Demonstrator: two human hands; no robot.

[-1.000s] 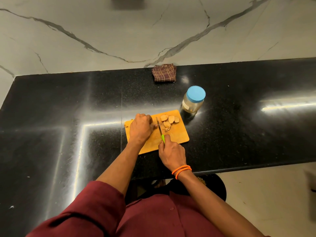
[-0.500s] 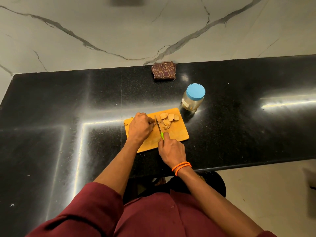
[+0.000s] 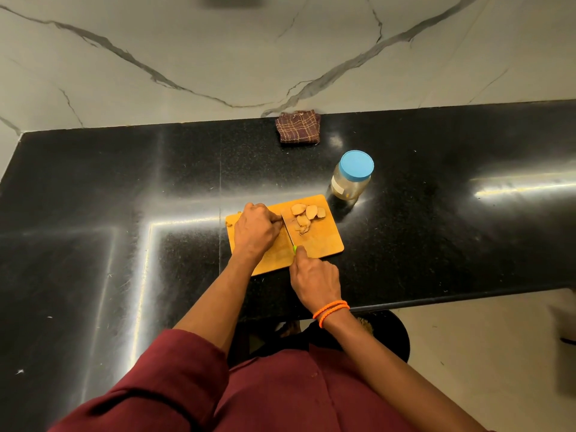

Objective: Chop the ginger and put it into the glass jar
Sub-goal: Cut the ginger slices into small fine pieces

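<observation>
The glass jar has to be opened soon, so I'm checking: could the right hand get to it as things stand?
Probably yes. The glass jar stands just beyond the cutting board's far right corner with bare counter around it, but the right hand holds the knife and would need to put it down first.

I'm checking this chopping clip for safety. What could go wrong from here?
The knife blade runs right beside the left hand holding the ginger, so a slip could cut the fingertips. The glass jar has its blue lid on, so the ginger slices cannot go in until it is opened.
</observation>
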